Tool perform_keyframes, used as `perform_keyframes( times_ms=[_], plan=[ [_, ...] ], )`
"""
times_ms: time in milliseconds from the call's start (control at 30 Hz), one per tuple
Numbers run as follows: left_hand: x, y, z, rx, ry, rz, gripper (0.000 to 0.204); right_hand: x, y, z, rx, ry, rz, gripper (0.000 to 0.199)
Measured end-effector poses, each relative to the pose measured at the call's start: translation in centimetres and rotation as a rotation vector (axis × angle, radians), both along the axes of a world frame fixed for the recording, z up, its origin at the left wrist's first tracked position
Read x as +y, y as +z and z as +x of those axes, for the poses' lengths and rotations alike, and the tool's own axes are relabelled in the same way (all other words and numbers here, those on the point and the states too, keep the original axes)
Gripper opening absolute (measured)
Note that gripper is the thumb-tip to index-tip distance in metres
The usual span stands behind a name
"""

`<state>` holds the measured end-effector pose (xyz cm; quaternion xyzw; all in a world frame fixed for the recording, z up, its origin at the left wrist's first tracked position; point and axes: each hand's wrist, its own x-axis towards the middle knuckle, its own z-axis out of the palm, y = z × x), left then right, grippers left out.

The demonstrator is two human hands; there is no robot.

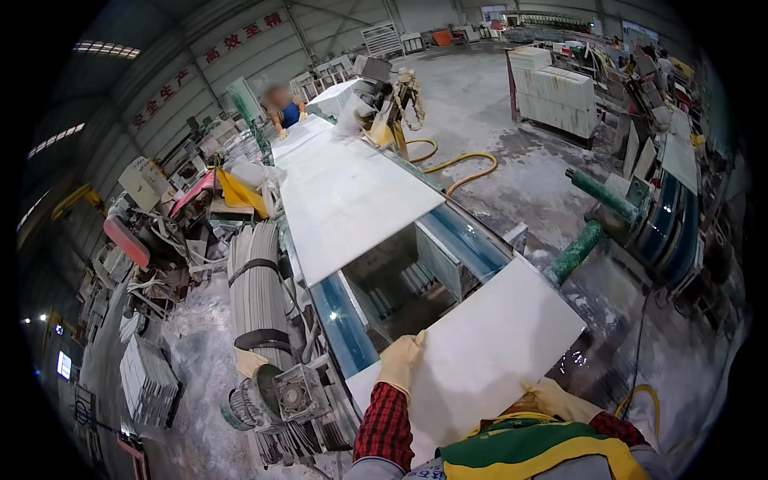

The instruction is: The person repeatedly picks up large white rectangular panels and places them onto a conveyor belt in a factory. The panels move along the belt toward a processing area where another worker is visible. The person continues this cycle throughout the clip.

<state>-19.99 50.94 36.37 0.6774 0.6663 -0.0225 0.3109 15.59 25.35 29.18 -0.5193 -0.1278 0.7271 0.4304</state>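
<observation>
A white stone slab (488, 344) lies across the near end of a conveyor, in front of my body. My left hand (402, 364), in a cream glove, holds the slab's far left edge, with its fingertips at the rim. At the near edge, my right hand (560, 400), gloved alike, grips the slab; some of its fingers are hidden. Beyond a gap, a larger white slab (352, 192) rests on the same conveyor's blue belts (344, 324).
A person (286, 110) stands at the conveyor's far end. A motor (296, 392) and a ribbed grey bundle (256, 280) flank its left side. To the right are a green roller (574, 252), a yellow hose (472, 172) and stacked slabs (556, 96). Wet floor (480, 88) stretches behind.
</observation>
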Motion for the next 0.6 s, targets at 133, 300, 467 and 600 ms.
perform_keyframes(
  times_ms=[133,300,467,600],
  plan=[
    [0.0,0.2,0.1,0.035,0.009,-0.028,0.083,0.0,1.1,-0.4,-0.008,-0.002,-0.01,0.044],
    [0.0,-0.4,-0.2,0.021,0.006,-0.022,0.084,-0.2,2.7,-0.5,-0.028,0.014,-0.017,0.044],
    [0.0,-0.1,-0.2,0.01,0.008,-0.05,0.087,-0.3,2.3,-0.4,-0.03,0.01,-0.1,0.046],
    [-0.7,1.0,-0.2,0.029,0.01,-0.009,0.087,-0.3,1.4,-0.9,-0.045,-0.037,-0.045,0.048]
  ],
)
